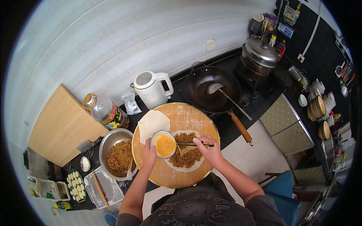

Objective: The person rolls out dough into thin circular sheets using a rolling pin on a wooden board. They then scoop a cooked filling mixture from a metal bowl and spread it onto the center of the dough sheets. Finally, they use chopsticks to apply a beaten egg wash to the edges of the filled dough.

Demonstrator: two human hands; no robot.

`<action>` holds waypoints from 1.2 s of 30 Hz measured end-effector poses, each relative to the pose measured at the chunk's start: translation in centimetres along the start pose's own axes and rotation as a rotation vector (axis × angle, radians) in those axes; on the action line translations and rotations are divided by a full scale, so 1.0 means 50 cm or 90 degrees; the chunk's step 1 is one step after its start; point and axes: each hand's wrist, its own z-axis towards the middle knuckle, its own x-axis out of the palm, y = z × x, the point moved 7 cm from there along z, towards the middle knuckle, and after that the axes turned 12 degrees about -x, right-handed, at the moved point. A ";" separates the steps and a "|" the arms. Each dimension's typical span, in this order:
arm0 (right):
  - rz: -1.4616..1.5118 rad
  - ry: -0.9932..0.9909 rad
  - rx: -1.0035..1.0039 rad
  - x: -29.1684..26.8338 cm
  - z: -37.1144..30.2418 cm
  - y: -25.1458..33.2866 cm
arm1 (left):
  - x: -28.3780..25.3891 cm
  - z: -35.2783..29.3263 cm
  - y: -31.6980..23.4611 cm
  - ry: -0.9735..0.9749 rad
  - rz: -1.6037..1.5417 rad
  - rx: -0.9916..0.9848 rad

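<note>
My left hand [149, 151] grips the side of a small bowl [153, 140] of beaten egg [166, 145]. In my right hand [209, 150] is a pair of chopsticks [185, 143], their tips near the bowl's right rim. Under them a round of dough [182, 169] lies on a round wooden board [158, 175], covered with brown shredded filling [188, 160]. A yellowish patch of egg shows on the filling between bowl and right hand. Another flat dough sheet [152, 122] lies behind the bowl, partly hidden by it.
Left of the board stands a metal bowl [103, 150] of filling with a spoon. A floured tray [113, 192] with a rolling pin [100, 188] and a plate of dough pieces [76, 186] lie farther left. Behind are an oil bottle [107, 113], a kettle [150, 92] and a wok [196, 88] with a spatula.
</note>
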 end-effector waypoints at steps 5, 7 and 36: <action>0.004 -0.008 0.036 -0.014 0.013 0.004 | 0.018 0.013 -0.034 0.006 -0.006 0.000; 0.060 -0.030 0.063 -0.021 0.016 0.015 | 0.025 0.018 -0.036 0.015 -0.013 0.001; -0.110 0.061 0.048 -0.074 -0.072 0.072 | -0.012 -0.050 0.071 0.058 -0.263 -0.106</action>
